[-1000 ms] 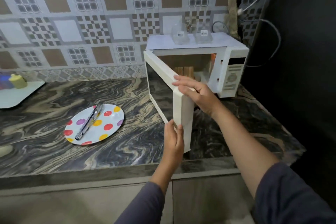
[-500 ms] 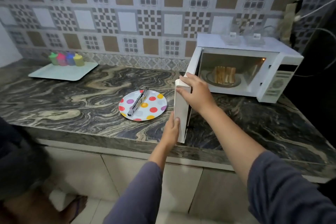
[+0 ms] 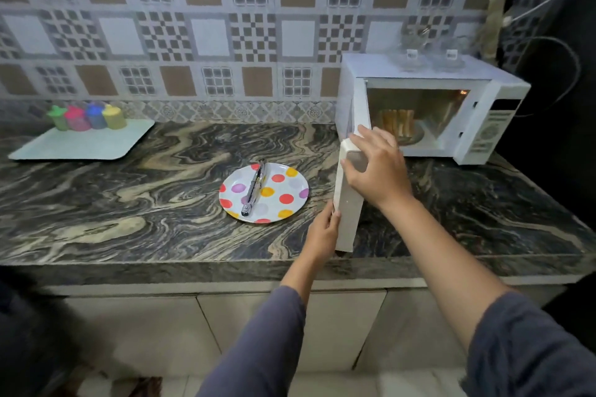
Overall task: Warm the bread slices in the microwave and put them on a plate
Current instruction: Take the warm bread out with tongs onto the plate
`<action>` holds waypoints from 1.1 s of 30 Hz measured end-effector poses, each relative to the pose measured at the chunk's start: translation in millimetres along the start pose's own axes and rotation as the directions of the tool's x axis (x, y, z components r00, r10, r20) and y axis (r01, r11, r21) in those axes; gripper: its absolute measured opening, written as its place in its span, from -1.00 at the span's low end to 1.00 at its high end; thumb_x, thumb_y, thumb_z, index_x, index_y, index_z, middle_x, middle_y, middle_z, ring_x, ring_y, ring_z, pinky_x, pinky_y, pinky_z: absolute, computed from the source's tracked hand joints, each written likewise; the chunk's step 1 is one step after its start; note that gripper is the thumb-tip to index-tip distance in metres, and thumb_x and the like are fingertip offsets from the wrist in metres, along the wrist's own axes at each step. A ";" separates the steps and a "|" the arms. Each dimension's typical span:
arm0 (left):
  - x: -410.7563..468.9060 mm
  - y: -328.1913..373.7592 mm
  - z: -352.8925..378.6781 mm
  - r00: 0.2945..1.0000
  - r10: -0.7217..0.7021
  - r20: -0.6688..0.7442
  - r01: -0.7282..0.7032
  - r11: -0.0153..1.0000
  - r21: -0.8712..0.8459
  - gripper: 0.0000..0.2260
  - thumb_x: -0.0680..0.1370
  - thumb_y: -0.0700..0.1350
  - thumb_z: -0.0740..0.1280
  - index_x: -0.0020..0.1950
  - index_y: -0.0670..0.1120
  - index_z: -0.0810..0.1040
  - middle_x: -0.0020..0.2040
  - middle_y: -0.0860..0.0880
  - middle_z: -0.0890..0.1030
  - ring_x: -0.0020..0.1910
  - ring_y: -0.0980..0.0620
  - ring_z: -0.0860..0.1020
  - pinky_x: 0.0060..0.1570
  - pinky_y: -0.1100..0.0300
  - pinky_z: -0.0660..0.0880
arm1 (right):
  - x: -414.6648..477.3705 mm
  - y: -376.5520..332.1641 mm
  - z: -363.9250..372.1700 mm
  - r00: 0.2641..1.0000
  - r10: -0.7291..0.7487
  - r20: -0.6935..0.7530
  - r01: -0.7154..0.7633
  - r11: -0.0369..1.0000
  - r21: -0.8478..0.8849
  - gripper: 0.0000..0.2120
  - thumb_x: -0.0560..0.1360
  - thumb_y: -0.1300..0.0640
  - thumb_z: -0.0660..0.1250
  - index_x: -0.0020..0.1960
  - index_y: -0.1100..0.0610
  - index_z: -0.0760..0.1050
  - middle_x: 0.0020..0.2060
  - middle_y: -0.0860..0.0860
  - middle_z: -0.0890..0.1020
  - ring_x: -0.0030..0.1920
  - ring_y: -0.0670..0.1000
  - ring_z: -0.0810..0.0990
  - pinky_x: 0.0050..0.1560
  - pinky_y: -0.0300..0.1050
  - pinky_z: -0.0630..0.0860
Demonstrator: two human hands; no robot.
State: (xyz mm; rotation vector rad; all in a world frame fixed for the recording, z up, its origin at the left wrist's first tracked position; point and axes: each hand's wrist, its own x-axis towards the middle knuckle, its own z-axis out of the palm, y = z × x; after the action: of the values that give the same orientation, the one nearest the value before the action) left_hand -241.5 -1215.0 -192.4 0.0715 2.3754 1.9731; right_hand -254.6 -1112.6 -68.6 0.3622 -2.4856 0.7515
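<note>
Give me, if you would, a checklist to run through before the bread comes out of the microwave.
1. Door open: ok. The door of the microwave stands wide open.
2. Bread reachable: ok. The bread stands upright inside, with nothing in front of it.
3. Plate ready: ok. The plate lies on the counter beside the door.
4. Tongs at hand: ok. The tongs lie across the plate.
5. A hand free: not ok. The right hand grips the door's top and the left hand holds its lower edge.
6. Bread warmed: cannot tell.
</note>
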 end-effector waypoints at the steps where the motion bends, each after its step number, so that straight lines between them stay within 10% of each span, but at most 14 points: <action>1: 0.2 2.0 -8.2 1.000 0.012 0.003 -0.012 1.000 0.026 -0.68 0.63 -0.06 0.09 0.36 -0.05 0.40 0.31 -0.03 0.49 0.17 0.09 0.44 0.21 0.08 0.38 | -2.6 -6.5 1.3 0.998 -0.037 -0.051 0.035 0.999 -0.037 -0.62 0.46 0.10 0.32 0.27 0.12 0.51 0.36 0.07 0.45 0.40 0.10 0.30 0.40 0.07 0.23; 11: 29.2 -24.1 -157.0 0.974 -0.025 -0.224 0.059 0.987 0.147 -0.64 0.62 -0.20 0.13 0.42 -0.19 0.31 0.41 -0.11 0.37 0.39 0.03 0.33 0.24 0.28 0.23 | 3.8 -64.2 79.0 0.974 -0.183 -0.133 0.203 0.968 0.149 -0.62 0.43 0.28 0.25 0.23 0.21 0.54 0.30 0.13 0.50 0.37 0.09 0.38 0.41 -0.13 0.23; 15: 50.2 -56.8 -212.2 0.942 -0.088 -0.325 0.167 0.960 0.226 -0.61 0.59 -0.21 0.15 0.44 -0.16 0.29 0.44 -0.14 0.34 0.39 -0.07 0.33 0.35 0.13 0.24 | 2.5 -53.2 145.8 0.991 0.042 0.129 -0.076 0.958 0.278 -0.60 0.46 0.31 0.25 0.28 0.17 0.49 0.37 0.10 0.42 0.41 0.07 0.32 0.38 -0.23 0.18; 22: 88.4 -100.0 -241.9 0.925 -0.192 -0.328 0.303 0.893 0.331 -0.52 0.64 -0.08 0.04 0.52 -0.20 0.01 0.55 -0.19 -0.05 0.54 -0.07 -0.12 0.46 0.11 -0.09 | 8.6 -5.3 225.8 0.786 0.494 0.371 -0.579 0.799 0.164 -0.46 0.49 0.22 0.27 0.45 0.16 0.26 0.42 0.11 0.31 0.40 0.12 0.31 0.38 -0.03 0.29; 33: 135.7 -129.7 -239.6 0.868 -0.258 -0.425 0.346 0.927 0.144 -0.60 0.30 -0.23 0.14 0.12 -0.15 0.47 0.08 -0.21 0.56 0.07 -0.24 0.52 0.07 -0.08 0.51 | 30.8 29.1 264.0 0.645 0.705 0.296 -0.758 0.640 0.128 -0.79 0.39 0.33 0.26 0.02 0.28 0.50 0.01 0.22 0.59 0.06 0.23 0.54 -0.04 -0.04 0.47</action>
State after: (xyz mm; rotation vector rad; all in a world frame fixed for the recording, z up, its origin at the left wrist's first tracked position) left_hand -393.9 -1464.3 -277.5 -0.7242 2.6202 1.7034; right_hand -396.3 -1244.2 -253.2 -0.6006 -2.7387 1.4105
